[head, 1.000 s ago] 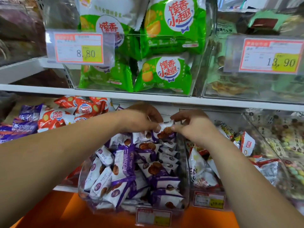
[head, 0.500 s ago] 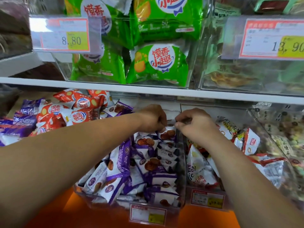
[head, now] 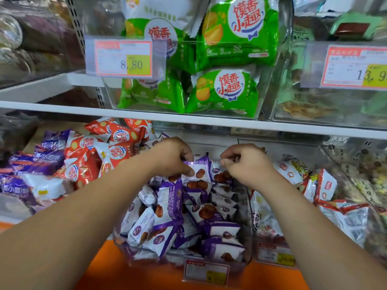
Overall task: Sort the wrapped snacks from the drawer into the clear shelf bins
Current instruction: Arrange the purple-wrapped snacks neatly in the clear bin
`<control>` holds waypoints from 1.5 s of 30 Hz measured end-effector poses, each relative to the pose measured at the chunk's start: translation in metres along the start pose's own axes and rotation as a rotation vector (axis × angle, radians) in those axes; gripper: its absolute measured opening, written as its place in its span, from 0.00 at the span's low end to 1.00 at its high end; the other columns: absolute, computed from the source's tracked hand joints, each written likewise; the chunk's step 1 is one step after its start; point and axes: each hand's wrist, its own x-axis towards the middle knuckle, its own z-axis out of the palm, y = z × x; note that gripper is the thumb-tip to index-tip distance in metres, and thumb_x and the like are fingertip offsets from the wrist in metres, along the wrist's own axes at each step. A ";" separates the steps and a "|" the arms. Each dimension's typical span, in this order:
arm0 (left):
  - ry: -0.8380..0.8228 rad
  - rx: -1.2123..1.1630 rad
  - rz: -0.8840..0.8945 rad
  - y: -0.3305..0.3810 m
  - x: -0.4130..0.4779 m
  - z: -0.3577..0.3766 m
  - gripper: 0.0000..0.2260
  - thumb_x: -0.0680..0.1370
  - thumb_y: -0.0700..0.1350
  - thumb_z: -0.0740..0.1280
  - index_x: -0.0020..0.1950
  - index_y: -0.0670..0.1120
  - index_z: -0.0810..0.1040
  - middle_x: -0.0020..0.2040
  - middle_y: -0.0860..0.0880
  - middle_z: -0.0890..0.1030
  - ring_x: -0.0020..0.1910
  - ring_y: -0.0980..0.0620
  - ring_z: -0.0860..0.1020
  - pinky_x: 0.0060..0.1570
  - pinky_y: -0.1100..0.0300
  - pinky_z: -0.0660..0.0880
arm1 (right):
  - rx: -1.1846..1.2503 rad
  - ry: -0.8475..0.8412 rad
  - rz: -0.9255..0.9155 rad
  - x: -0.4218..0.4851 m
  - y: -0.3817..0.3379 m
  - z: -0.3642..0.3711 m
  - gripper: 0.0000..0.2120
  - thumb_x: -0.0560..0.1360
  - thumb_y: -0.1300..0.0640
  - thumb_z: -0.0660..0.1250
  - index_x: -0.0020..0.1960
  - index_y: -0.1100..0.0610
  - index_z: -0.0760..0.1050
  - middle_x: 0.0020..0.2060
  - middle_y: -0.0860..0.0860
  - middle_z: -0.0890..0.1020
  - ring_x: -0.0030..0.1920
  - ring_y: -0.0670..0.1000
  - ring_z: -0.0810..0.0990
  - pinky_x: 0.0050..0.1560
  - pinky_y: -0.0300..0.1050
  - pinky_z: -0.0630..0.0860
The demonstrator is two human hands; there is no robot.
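White shelf overhanging clear bin's rear, purple packets heaped inside, front open above

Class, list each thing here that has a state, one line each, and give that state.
left hand: pinching a purple snack packet
right hand: fingers curled, grip unclear
purple snack packet: held at the back of the bin
clear bin: open-topped, heaped with purple packets
green packs: sealed, stacked
red packs: piled loosely

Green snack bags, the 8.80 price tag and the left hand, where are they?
green snack bag [head: 228, 86]: head view, on its round white logo.
8.80 price tag [head: 123, 58]: head view, on the card's middle.
left hand [head: 171, 158]: head view, on its back.
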 end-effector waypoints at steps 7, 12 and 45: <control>0.260 -0.445 0.015 0.011 -0.034 -0.005 0.12 0.67 0.51 0.83 0.45 0.52 0.85 0.37 0.46 0.85 0.32 0.46 0.82 0.36 0.53 0.79 | 0.270 -0.112 -0.009 -0.015 -0.018 -0.013 0.17 0.75 0.40 0.73 0.60 0.48 0.80 0.52 0.43 0.85 0.55 0.42 0.82 0.59 0.40 0.76; 0.313 -0.559 -0.016 0.028 -0.040 0.000 0.14 0.71 0.49 0.81 0.54 0.54 0.83 0.41 0.49 0.84 0.34 0.57 0.81 0.35 0.60 0.77 | 0.449 -0.103 -0.014 -0.026 -0.019 -0.012 0.08 0.76 0.54 0.76 0.53 0.56 0.84 0.48 0.52 0.88 0.49 0.51 0.87 0.60 0.56 0.81; 0.088 -0.869 0.035 0.032 -0.043 0.007 0.07 0.77 0.48 0.75 0.50 0.45 0.86 0.46 0.39 0.86 0.40 0.52 0.81 0.46 0.57 0.77 | 0.550 -0.122 -0.035 -0.025 -0.018 -0.018 0.16 0.73 0.59 0.78 0.59 0.54 0.81 0.41 0.50 0.87 0.38 0.45 0.83 0.43 0.41 0.80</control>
